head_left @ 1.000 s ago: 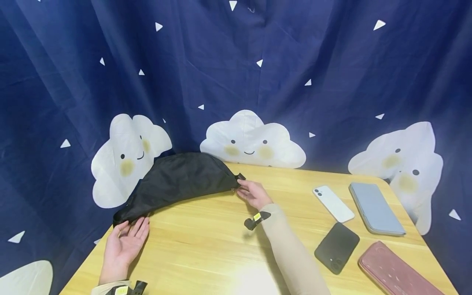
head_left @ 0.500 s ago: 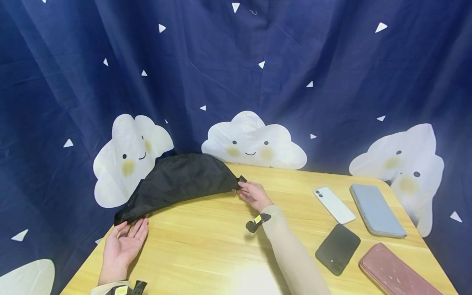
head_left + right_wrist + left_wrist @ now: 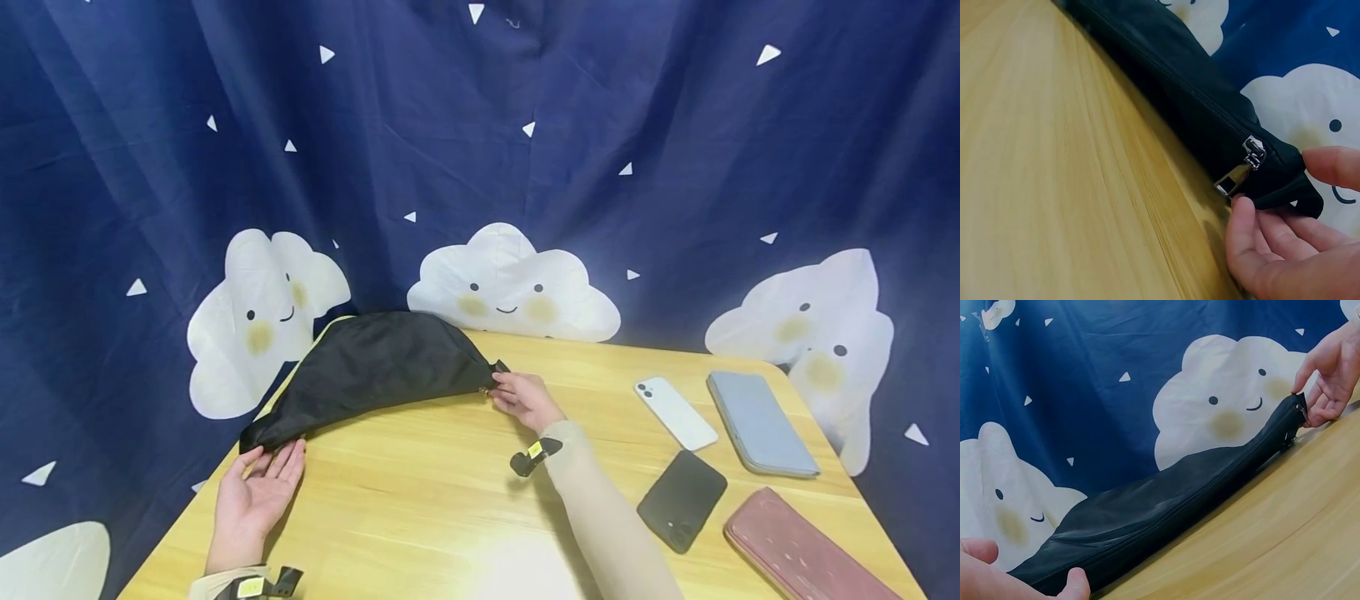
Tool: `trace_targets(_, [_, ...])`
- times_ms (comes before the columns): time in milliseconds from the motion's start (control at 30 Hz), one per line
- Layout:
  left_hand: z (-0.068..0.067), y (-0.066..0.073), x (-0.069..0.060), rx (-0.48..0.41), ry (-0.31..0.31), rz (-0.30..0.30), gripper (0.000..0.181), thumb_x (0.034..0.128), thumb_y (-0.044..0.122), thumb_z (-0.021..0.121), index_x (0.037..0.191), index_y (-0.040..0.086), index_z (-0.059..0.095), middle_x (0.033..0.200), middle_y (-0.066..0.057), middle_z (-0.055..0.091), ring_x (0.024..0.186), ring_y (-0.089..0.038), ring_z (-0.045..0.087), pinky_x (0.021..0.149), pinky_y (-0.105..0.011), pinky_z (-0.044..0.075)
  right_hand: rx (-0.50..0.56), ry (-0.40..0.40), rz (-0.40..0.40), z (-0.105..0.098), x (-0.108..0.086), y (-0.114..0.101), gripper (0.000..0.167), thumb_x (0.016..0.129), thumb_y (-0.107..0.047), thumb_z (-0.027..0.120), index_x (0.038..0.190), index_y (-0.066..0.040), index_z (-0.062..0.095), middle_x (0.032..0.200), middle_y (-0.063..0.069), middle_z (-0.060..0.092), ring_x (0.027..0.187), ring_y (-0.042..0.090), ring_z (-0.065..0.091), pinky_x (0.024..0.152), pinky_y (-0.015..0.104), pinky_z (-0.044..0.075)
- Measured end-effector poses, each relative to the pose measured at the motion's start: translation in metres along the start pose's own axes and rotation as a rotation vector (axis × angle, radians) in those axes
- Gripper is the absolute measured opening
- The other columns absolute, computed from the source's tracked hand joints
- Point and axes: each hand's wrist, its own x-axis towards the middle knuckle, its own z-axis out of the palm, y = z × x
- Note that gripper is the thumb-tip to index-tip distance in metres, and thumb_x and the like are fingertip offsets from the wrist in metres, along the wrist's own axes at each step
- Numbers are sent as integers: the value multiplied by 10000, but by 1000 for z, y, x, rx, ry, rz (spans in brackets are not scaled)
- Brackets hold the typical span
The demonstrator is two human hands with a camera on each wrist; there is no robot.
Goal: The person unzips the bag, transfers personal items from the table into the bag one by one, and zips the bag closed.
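Observation:
A black crescent-shaped bag (image 3: pixel 382 362) lies along the table's back left edge, its surface smooth and closed-looking. At its left end is my left hand (image 3: pixel 251 504), palm up, thumb and fingers around the lower corner; the left wrist view has the bag (image 3: pixel 1147 515) running between thumb and fingers (image 3: pixel 1075 586). My right hand (image 3: pixel 528 400) pinches the strap end at the bag's right tip. In the right wrist view a silver zipper pull (image 3: pixel 1235 178) hangs beside the fingers of my right hand (image 3: pixel 1291 240).
On the right of the wooden table (image 3: pixel 420 500) lie a white phone (image 3: pixel 677 414), a light blue case (image 3: pixel 761 425), a black phone (image 3: pixel 682 500) and a pink wallet (image 3: pixel 806 546). A blue curtain (image 3: pixel 480 167) with clouds hangs behind the table.
The bag has shifted slightly right with both hands, and a yellow strip of table edge now shows along its left side. The items on the right are unmoved.

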Motion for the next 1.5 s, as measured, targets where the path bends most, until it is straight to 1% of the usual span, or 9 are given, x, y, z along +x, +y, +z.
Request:
trace_targets(200, [1, -4, 1, 10, 10, -4, 576, 1074, 284, 490, 1509, 427, 141, 1672, 215, 117, 1540, -86, 311, 1245, -264, 286, 2, 1, 7, -7, -5, -2, 341, 976, -69, 647, 1295, 50, 623, 1073, 110, 681, 1050, 254, 688, 1021, 400, 551])
trace_targets(300, [2, -7, 2, 10, 13, -6, 589, 1075, 285, 488, 1513, 433, 124, 1677, 210, 124, 1545, -80, 300, 1249, -259, 276, 1, 2, 3, -12, -6, -1, 329, 970, -63, 650, 1278, 49, 622, 1051, 92, 677, 1053, 255, 686, 1054, 420, 537])
trace_targets(567, [0, -16, 2, 44, -3, -12, 632, 1079, 281, 473, 1546, 423, 70, 1691, 185, 106, 1551, -92, 290, 1254, -260, 269, -7, -3, -7, -27, -16, 0, 323, 962, -62, 653, 1258, 56, 596, 1035, 90, 673, 994, 222, 690, 977, 363, 572])
trace_targets(767, [0, -24, -1, 65, -41, -38, 669, 1087, 283, 448, 1583, 418, 19, 1703, 178, 79, 1571, -83, 243, 1265, -253, 241, -2, 13, -8, -41, -23, -1, 341, 964, -67, 655, 1272, 54, 575, 1034, 82, 691, 986, 202, 698, 995, 352, 564])
trace_targets(900, [1, -29, -1, 73, -59, -43, 686, 1089, 284, 447, 1596, 416, 3, 1708, 178, 63, 1579, -67, 214, 1269, -244, 223, -2, -12, -24, -49, -28, -2, 352, 968, -72, 653, 1285, 62, 576, 1027, 66, 709, 997, 195, 705, 1024, 357, 552])
trace_targets(1067, [2, -34, -1, 78, -86, -52, 705, 1091, 280, 437, 1612, 407, -21, 1712, 179, 33, 1585, -57, 186, 1271, -241, 215, 15, -24, -35, -55, -34, -1, 264, 969, -51, 636, 1219, 31, 620, 1010, 50, 711, 973, 178, 706, 1022, 356, 550])
trace_targets(1233, [2, -40, 0, 97, -99, -58, 703, 1093, 281, 419, 1617, 398, -34, 1721, 171, 20, 1587, -66, 188, 1269, -244, 225, 23, -2, -37, -62, -40, 0, 201, 966, -44, 632, 1161, 5, 652, 982, 51, 719, 929, 169, 713, 941, 313, 574])
trace_targets(1333, [1, -43, 0, 119, -107, -60, 707, 1095, 290, 405, 1619, 394, -59, 1724, 169, -1, 1586, -71, 199, 1267, -241, 229, -12, 12, -48, -66, -44, 0, 293, 974, -53, 620, 1250, 43, 621, 1058, 74, 695, 959, 174, 704, 943, 306, 571])
trace_targets(1500, [0, -48, 0, 148, -118, -73, 714, 1097, 295, 397, 1624, 371, -79, 1722, 167, -19, 1582, -77, 218, 1264, -241, 236, -50, 44, -58, -72, -49, 0, 447, 997, -78, 592, 1398, 102, 511, 1331, 212, 583, 995, 171, 683, 985, 310, 559])
